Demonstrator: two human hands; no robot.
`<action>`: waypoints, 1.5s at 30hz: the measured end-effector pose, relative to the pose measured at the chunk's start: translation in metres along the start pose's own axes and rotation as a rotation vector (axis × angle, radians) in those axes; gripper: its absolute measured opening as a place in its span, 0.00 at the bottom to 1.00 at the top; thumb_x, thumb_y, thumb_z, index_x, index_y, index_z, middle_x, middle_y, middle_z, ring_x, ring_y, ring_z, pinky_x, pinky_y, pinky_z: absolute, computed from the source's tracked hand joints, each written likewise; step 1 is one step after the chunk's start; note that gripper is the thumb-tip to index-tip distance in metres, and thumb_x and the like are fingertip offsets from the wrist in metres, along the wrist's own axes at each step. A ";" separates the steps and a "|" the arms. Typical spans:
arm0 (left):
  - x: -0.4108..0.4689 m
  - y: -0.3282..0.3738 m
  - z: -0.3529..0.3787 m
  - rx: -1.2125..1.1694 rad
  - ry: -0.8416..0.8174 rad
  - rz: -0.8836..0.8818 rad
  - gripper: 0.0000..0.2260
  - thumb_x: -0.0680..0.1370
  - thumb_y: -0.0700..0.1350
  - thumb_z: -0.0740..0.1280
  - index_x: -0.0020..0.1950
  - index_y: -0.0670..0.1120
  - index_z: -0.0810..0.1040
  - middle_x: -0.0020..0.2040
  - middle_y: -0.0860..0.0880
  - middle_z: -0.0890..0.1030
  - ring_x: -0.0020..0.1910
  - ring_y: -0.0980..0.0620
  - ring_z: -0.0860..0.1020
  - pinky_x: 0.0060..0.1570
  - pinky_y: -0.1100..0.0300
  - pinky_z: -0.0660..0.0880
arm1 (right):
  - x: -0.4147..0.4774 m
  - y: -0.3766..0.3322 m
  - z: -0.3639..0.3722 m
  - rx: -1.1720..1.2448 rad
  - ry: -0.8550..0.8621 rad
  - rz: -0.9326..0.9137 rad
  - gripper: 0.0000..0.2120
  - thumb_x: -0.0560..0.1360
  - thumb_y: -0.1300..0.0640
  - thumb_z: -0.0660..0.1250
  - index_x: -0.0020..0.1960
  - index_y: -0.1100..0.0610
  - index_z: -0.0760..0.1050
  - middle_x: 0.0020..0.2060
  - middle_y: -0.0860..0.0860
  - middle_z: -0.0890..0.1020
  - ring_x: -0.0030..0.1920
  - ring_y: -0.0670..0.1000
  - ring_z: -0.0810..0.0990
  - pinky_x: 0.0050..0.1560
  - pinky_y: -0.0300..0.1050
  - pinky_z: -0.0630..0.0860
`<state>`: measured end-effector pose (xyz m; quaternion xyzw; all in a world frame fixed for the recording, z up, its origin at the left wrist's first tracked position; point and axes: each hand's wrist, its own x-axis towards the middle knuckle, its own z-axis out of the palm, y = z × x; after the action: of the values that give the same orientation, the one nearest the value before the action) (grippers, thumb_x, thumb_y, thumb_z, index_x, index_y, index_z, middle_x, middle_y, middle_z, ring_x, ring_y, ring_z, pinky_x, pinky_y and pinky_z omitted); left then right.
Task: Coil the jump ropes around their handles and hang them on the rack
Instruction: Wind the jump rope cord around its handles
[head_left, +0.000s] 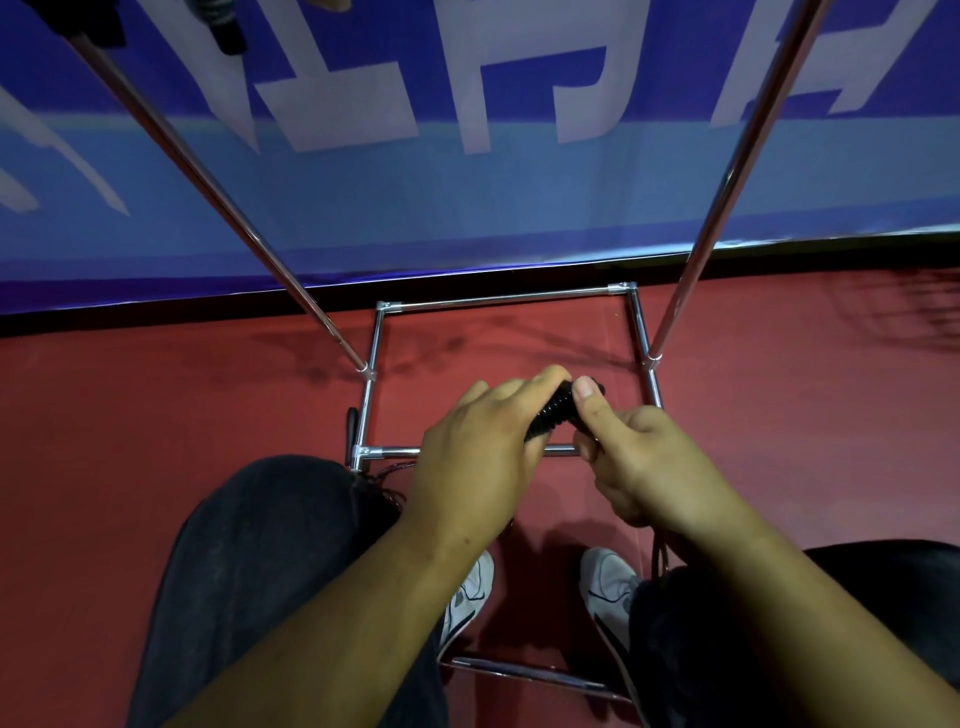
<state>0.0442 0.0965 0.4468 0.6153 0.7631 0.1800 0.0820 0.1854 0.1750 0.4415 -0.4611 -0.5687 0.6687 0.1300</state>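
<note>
The left hand (478, 452) is curled around the black handle (550, 415) from the left side. The right hand (639, 457) pinches the far end of the same handle, with the thumb on top. The handle is in the air between the two hands, above the low front bar of the rack (498, 300). Its surface looks ribbed, and I cannot tell whether the ribs are tight turns of cord or the grip itself. A thin dark rope (660, 558) hangs down from under the right hand toward the right knee, so I judge that some length is not yet wound.

The coiling of this rope seems to be in progress, and the hanging is not yet done for it. A second black handle (352, 426) stands just beside the left corner of the rack base, with a few loose strands near it on the red floor (156, 415). It probably waits for its turn. At the top edge a dark object (223, 28) is near the left upright. It may be a rope already hung, but it is cut off and I cannot be sure.

No box, basket or other container shows. The rack is the only thing that will receive the ropes, and its top rail is out of view. Behind it there is a blue banner (467, 208).
</note>
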 end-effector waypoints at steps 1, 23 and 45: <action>-0.002 0.003 0.001 0.032 0.028 0.006 0.20 0.79 0.47 0.68 0.68 0.62 0.69 0.53 0.59 0.79 0.44 0.51 0.69 0.40 0.53 0.77 | 0.000 0.001 0.000 0.033 0.002 0.011 0.32 0.75 0.30 0.60 0.31 0.57 0.66 0.21 0.51 0.59 0.20 0.49 0.55 0.24 0.36 0.54; 0.003 -0.002 -0.012 -1.428 -0.446 -0.471 0.20 0.77 0.50 0.66 0.69 0.49 0.77 0.46 0.51 0.82 0.42 0.57 0.79 0.33 0.59 0.77 | -0.009 -0.014 -0.015 -0.058 -0.141 -0.305 0.22 0.86 0.54 0.56 0.40 0.66 0.76 0.19 0.40 0.70 0.20 0.40 0.70 0.26 0.30 0.68; 0.008 -0.007 -0.004 -0.580 -0.234 -0.167 0.19 0.78 0.48 0.71 0.67 0.63 0.75 0.57 0.70 0.79 0.58 0.63 0.78 0.58 0.59 0.75 | -0.002 0.001 -0.008 -0.301 0.055 -0.177 0.27 0.81 0.39 0.59 0.36 0.59 0.76 0.23 0.45 0.65 0.23 0.44 0.62 0.28 0.40 0.61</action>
<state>0.0344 0.1026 0.4482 0.5179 0.7133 0.3107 0.3557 0.1933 0.1780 0.4419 -0.4414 -0.6970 0.5491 0.1335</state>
